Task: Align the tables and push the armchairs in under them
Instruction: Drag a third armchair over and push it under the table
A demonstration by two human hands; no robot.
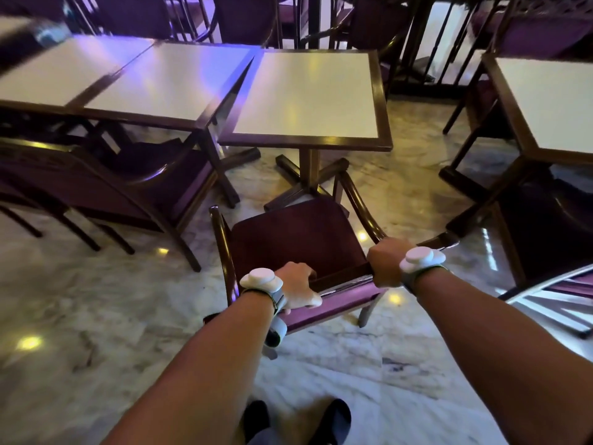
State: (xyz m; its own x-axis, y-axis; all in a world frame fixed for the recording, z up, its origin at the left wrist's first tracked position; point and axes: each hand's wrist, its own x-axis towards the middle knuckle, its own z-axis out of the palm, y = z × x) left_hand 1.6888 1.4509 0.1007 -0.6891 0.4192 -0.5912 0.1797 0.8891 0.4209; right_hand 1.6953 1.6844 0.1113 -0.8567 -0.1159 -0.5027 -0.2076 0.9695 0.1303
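Observation:
A dark wooden armchair [292, 232] with a maroon seat stands in front of me, its front facing a white-topped table [308, 94] with a wooden rim and pedestal foot. My left hand [296, 285] grips the top of the chair's backrest at its left end. My right hand [386, 264] grips the same backrest at its right end. The chair's front edge sits just short of the table's foot, slightly angled to the left. Both wrists carry white sensor bands.
Two more white-topped tables [154, 78] adjoin on the left, with an armchair [106, 181] partly under them. Another table [552, 101] stands on the right with a chair [545, 239] beneath. More chairs line the back. Marble floor [96, 316] lies around me.

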